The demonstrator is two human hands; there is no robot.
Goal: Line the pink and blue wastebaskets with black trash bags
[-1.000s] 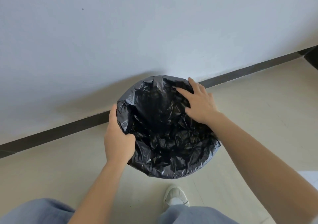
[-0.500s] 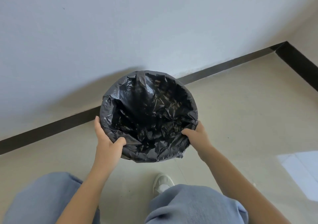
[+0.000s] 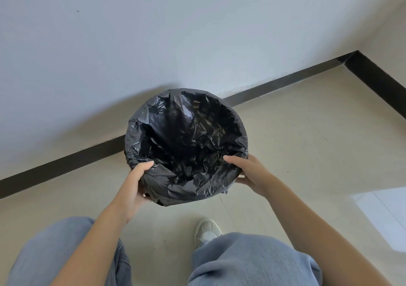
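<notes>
Hands: left hand [image 3: 134,187] and right hand [image 3: 248,171] grip bag-lined wastebasket [image 3: 186,145] | right hand shifted from inside to rim

Glossy black trash bag [image 3: 186,145] gripped between both hands. Below the grip: light blue trousers [image 3: 248,261], white shoe [image 3: 206,230], beige floor [image 3: 307,143]. Beyond: white wall [image 3: 153,33], black skirting [image 3: 274,83].

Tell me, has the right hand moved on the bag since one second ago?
Yes. The right hand left the far rim of the black trash bag, nearest the wall's baseboard, and now grips the near right rim.
</notes>
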